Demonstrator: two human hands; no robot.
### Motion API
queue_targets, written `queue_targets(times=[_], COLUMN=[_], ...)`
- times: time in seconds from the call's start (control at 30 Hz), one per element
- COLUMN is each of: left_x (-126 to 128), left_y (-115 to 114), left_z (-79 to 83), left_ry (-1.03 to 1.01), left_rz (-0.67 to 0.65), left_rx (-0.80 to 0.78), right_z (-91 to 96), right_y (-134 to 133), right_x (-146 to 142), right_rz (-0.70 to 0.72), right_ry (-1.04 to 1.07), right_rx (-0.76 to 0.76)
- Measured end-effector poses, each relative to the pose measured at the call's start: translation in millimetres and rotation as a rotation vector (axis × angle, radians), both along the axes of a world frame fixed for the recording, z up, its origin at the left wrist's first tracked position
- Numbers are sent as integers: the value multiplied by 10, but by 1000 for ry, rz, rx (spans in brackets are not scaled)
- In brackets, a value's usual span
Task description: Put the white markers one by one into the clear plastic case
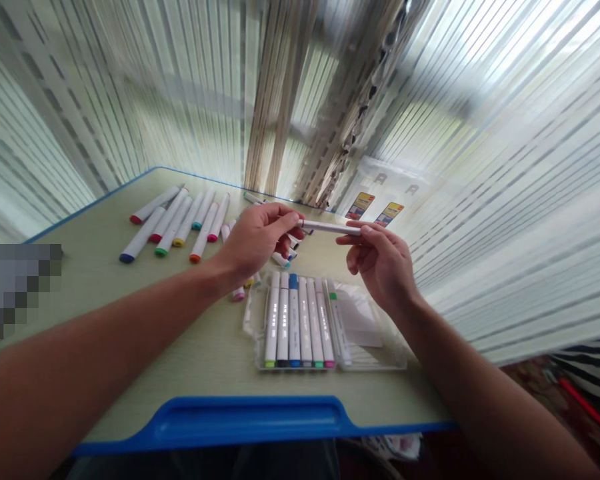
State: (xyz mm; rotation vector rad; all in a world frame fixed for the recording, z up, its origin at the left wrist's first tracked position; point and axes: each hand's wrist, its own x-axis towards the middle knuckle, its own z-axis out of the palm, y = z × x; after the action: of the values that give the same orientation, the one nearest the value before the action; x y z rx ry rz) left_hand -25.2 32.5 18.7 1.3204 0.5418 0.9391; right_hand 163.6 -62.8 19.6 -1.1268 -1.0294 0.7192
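Both hands hold one white marker (330, 228) level above the desk. My left hand (255, 240) pinches its left end with fingers closed. My right hand (380, 260) grips its right end between thumb and fingertips. Below them lies a clear plastic case (375, 357) with several white markers (297, 320) side by side, their coloured caps toward me; the case's right half has no markers in it.
Several loose markers (173, 223) with coloured caps lie at the far left of the pale desk (130, 313), more under my left hand. A blue tray edge (250, 417) runs along the front. Vertical blinds surround the desk; two small packets (375, 208) lean at the back right.
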Motion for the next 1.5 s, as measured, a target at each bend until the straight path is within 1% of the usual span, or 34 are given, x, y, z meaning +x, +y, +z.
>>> queue_targets(times=[0.1, 0.33, 0.53, 0.67, 0.9, 1.17, 1.33, 1.5], left_x=[-4, -13, -16, -17, -27, -33, -33, -14], left_y=[-2, -38, -22, -16, -24, -48, -74, -65], left_z=[8, 26, 7, -2, -1, -8, -25, -87], left_ry=[2, -16, 40, 78, 135, 221, 264, 261], left_rz=[11, -31, 6, 19, 15, -57, -71, -81], left_rx=[24, -10, 56, 109, 180, 262, 326, 454], right_z=[-7, -6, -14, -25, -32, -65, -63, -28], right_y=[22, 46, 53, 45, 20, 6, -13, -23], right_x=[38, 77, 63, 40, -4, -9, -22, -50], right_rz=[-28, -52, -49, -37, 6, 35, 27, -20], right_ry=[50, 98, 88, 47, -12, -155, -250, -368], right_rx=[-2, -17, -2, 14, -9, -45, -79, -141])
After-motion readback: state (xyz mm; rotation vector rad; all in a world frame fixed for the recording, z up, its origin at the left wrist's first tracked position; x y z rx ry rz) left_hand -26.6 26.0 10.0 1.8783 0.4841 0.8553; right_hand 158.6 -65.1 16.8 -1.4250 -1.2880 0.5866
